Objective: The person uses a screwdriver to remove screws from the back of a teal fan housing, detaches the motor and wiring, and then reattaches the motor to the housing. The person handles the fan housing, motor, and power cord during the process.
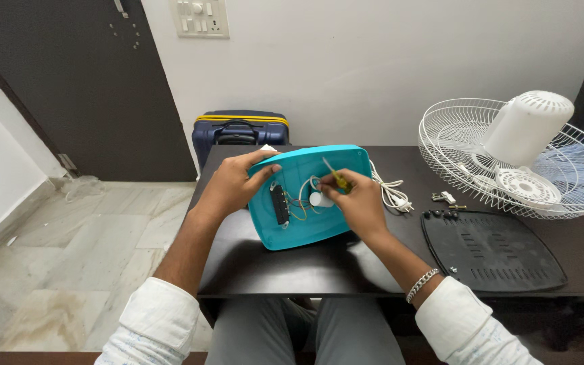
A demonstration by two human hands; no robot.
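A teal plastic fan base is propped up tilted on the dark table, its open underside facing me. Inside it I see a black switch block, coloured wires and a white cylinder. My left hand grips the base's upper left edge, thumb on the inside. My right hand holds a yellow-handled screwdriver, its shaft pointing up and left over the wiring.
A black base cover plate lies flat to the right, with small screws beside it. A white fan grille with motor housing rests at the back right. A white power cord trails beside the base. A blue suitcase stands behind the table.
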